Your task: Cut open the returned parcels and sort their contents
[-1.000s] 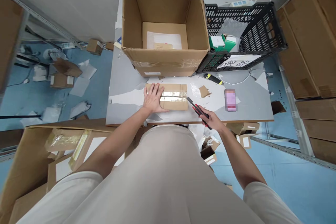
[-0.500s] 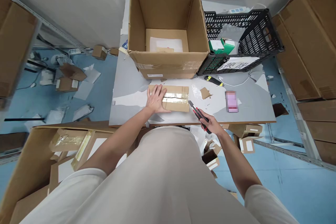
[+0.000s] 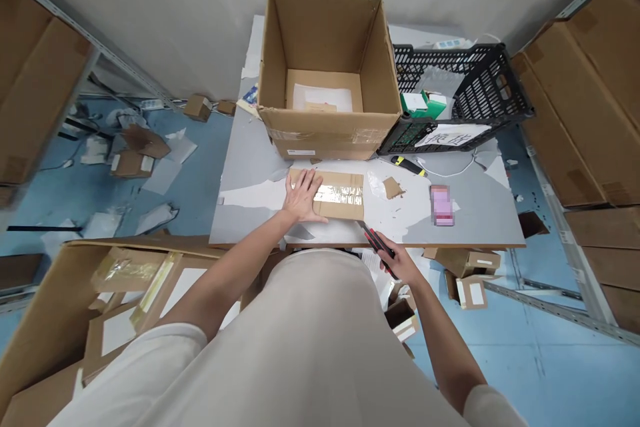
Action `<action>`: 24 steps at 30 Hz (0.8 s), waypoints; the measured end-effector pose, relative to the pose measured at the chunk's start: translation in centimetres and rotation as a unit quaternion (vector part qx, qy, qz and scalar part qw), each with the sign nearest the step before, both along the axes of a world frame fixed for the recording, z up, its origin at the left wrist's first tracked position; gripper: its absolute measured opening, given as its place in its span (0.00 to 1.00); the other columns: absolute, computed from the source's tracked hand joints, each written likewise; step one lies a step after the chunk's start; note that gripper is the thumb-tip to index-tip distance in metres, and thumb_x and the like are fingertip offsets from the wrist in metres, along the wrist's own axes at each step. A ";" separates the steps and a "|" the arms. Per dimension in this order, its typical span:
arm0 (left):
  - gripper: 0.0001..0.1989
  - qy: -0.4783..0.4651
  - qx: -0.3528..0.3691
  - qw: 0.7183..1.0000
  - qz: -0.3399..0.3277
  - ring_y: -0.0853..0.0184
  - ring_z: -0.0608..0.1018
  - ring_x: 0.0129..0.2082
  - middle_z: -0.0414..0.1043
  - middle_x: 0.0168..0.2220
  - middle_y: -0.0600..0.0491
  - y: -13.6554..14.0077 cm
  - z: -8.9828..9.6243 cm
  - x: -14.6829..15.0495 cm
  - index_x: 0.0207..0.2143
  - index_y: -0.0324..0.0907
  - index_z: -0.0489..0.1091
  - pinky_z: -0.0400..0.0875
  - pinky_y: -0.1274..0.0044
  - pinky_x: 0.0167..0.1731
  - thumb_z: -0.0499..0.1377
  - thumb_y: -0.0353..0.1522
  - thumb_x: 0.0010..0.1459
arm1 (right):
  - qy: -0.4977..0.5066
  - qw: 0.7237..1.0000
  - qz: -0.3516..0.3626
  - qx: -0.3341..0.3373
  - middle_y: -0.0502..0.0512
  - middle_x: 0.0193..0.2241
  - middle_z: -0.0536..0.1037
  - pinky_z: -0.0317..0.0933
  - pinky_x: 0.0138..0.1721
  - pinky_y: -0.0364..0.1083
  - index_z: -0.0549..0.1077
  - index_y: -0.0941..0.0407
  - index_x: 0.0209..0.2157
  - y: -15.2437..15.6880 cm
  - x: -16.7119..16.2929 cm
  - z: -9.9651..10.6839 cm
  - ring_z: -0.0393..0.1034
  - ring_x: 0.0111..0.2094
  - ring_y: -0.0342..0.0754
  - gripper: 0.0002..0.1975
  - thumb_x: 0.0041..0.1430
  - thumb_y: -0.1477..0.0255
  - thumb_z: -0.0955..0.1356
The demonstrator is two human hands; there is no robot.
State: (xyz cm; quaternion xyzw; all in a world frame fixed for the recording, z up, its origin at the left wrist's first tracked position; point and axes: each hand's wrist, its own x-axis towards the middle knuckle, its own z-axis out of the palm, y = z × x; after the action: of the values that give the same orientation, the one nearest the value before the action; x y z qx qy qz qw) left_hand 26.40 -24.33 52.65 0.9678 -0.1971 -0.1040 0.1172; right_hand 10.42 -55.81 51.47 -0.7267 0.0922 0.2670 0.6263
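Observation:
A small flat cardboard box (image 3: pixel 345 208) lies on the table, with shiny clear tape running along its top. My left hand (image 3: pixel 301 200) rests on the left end of this box, fingers spread flat. In my right hand (image 3: pixel 393 255) is a black and red utility knife (image 3: pixel 379 245), its fingers wrapped round the handle. The blade tip is by the box's lower right corner; whether it touches the cardboard I cannot tell. Right of the box lie a torn cardboard scrap (image 3: pixel 393 187) and a bit of clear plastic (image 3: pixel 375 183).
Behind stands a large open carton (image 3: pixel 330 130) holding papers. Beside it is a black plastic crate (image 3: pixel 493 97) with a green box (image 3: pixel 434 105). A yellow-black cutter (image 3: pixel 409 165) and a pink pack (image 3: pixel 442 205) lie on the table (image 3: pixel 495 227). A big carton of boxes stands lower left.
My right hand has brought the knife down and slightly left, from the box's right edge to its lower right corner. My left hand stays on the box. The camera view has tilted up a little.

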 end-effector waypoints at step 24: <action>0.16 0.172 -0.443 0.773 0.419 0.70 0.76 0.29 0.70 0.36 0.52 4.8 -3.1 -6.3 0.33 0.42 0.65 0.75 0.73 0.33 0.59 0.45 0.50 | -0.082 0.953 -0.268 0.111 0.51 0.45 0.72 0.70 0.35 0.45 0.59 0.50 0.40 7.9 16.7 -2.7 0.72 0.43 0.45 0.21 0.49 0.56 0.69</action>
State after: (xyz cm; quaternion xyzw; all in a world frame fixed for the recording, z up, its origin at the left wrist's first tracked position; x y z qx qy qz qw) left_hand 20.12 -19.48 49.55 0.7613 0.2274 -0.1107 0.5970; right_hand 27.17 -47.91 48.74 -0.6202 0.2015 0.0373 0.7572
